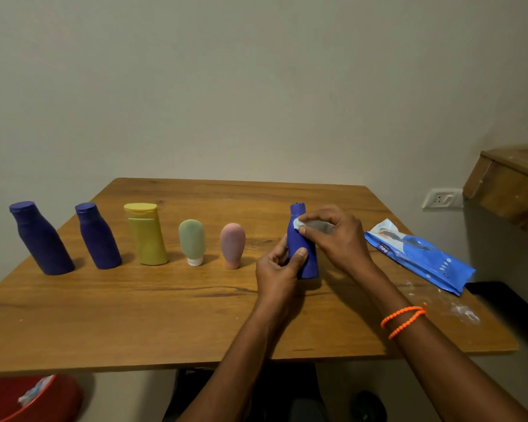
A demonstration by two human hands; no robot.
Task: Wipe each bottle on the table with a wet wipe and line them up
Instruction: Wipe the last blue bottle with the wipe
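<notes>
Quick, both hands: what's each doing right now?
Left hand: grips the blue bottle low on its body.
Right hand: pinches a wet wipe against it.

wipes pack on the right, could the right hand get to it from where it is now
Probably yes. The wipes pack lies flat on the table just right of the right hand, with nothing between them. But that hand is pinching a wet wipe against the blue bottle, so it would have to let go first.
</notes>
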